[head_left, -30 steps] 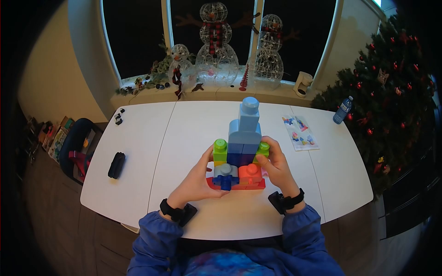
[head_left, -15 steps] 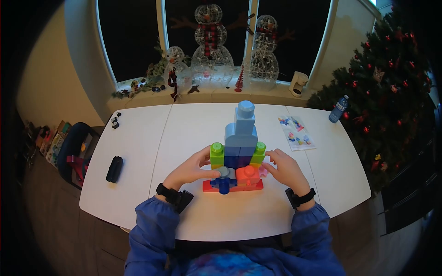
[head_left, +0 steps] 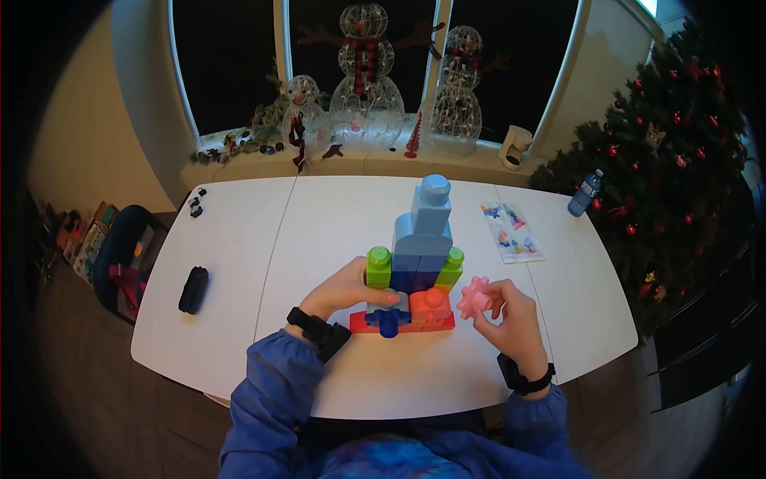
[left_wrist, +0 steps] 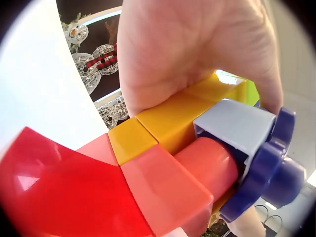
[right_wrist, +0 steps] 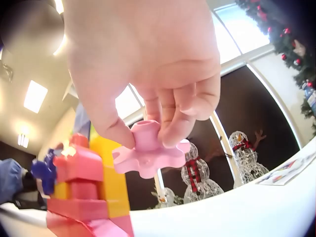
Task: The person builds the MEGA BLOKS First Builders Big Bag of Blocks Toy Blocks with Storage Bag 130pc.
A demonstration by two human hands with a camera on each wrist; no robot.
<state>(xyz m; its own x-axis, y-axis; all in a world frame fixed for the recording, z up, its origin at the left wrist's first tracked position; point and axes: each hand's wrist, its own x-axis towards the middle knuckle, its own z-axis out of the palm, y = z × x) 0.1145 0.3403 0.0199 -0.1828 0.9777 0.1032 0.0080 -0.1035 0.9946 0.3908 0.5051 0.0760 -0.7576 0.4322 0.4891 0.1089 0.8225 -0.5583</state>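
Observation:
A tall structure of toy building blocks (head_left: 421,231) stands on the white table (head_left: 383,375). It has a light blue tower, green blocks on both sides, yellow blocks and a red base. My left hand (head_left: 341,289) grips its left side, the thumb lying over a grey block (left_wrist: 234,118). A dark blue gear (left_wrist: 253,180) sits on the front of that grey block. Just right of the structure, my right hand (head_left: 517,319) pinches a pink gear (right_wrist: 148,160) by its short stem between thumb and fingertips. Beside it, a coral block (right_wrist: 81,160) forms the front right part.
A printed sheet (head_left: 512,231) with block pictures lies at the back right, near a water bottle (head_left: 586,193). A black case (head_left: 194,289) and small dark items (head_left: 196,206) are on the left. Wire snowmen (head_left: 365,80) line the windowsill; a decorated tree (head_left: 654,152) stands at right.
My right hand let go of the structure's right side, took the pink gear from beside it and moved it right and toward me. My left hand stays at the left side.

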